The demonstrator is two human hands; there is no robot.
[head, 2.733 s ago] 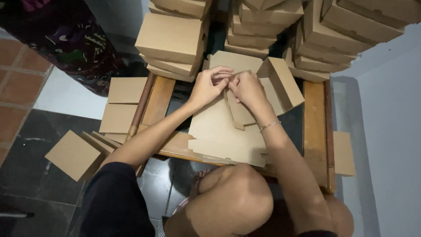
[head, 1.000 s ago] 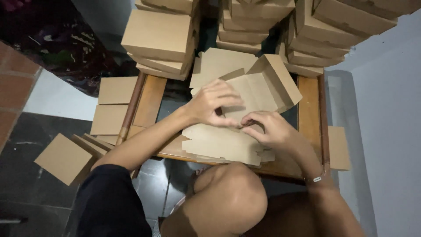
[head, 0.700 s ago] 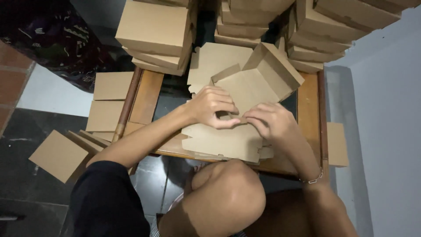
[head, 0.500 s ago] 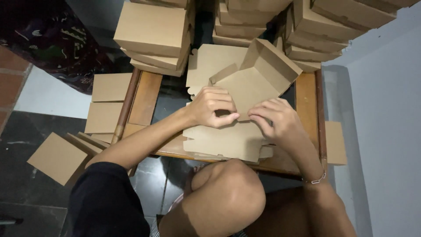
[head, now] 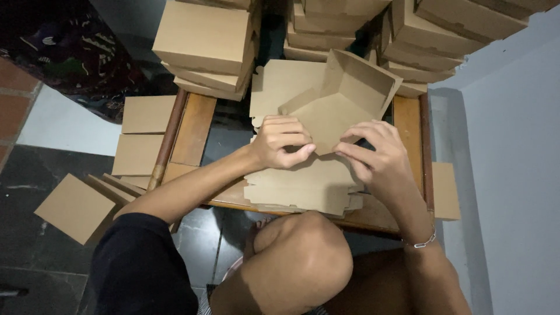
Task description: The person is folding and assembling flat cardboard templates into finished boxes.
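Flat cardboard sheets [head: 137,154] are lying off the table's [head: 192,131] left edge. Left hand [head: 279,143] and right hand [head: 373,154] are each pinching the half-folded cardboard box [head: 341,102] near the table's middle; light, stiff, creasable, best gripped at flap edges.

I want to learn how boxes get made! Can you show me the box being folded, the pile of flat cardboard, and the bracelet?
half-folded box [head: 350,96], head view, inner wall.
flat cardboard pile [head: 303,186], head view, top sheet.
bracelet [head: 424,241], head view, chain on wrist.
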